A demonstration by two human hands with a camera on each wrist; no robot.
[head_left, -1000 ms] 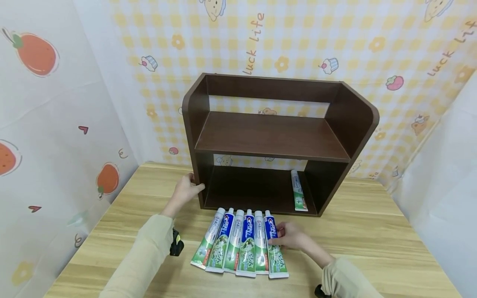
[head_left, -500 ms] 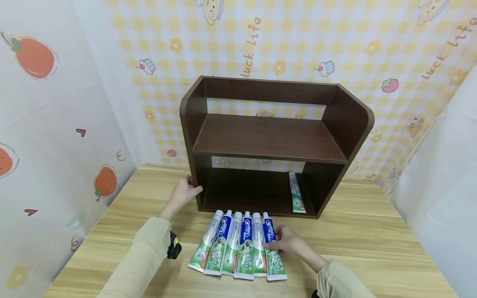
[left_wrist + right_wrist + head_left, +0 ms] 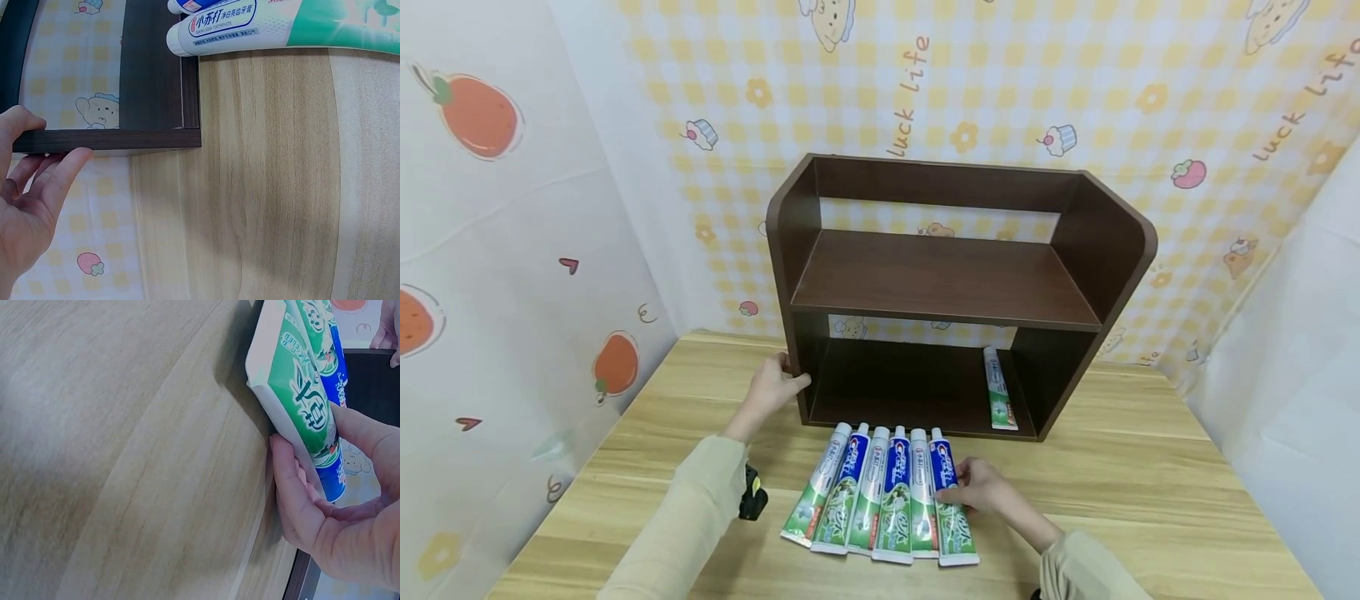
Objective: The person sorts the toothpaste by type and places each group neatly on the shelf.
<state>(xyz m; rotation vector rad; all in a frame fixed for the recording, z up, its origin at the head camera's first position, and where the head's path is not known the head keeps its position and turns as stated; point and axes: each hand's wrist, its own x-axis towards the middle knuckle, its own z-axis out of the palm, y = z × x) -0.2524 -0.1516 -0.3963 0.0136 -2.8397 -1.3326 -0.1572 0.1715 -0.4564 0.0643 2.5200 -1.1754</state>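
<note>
In the head view a dark brown two-tier shelf stands on the wooden table. My left hand grips its left side panel, thumb on one face and fingers on the other. Several toothpaste tubes lie side by side in front of the shelf, caps toward it. The rightmost is a blue-and-green toothpaste tube, pinched between thumb and fingers of my right hand. In the right wrist view my fingers reach under its edge. Beside it lies a white-and-green toothpaste tube.
Another white-and-green toothpaste tube lies on the lower tier near the right panel. The table extends to both sides of the row. A patterned cloth wall rises close behind the shelf.
The head view has shifted slightly. Both hands keep their places, the left on the shelf panel and the right on the rightmost toothpaste tube.
</note>
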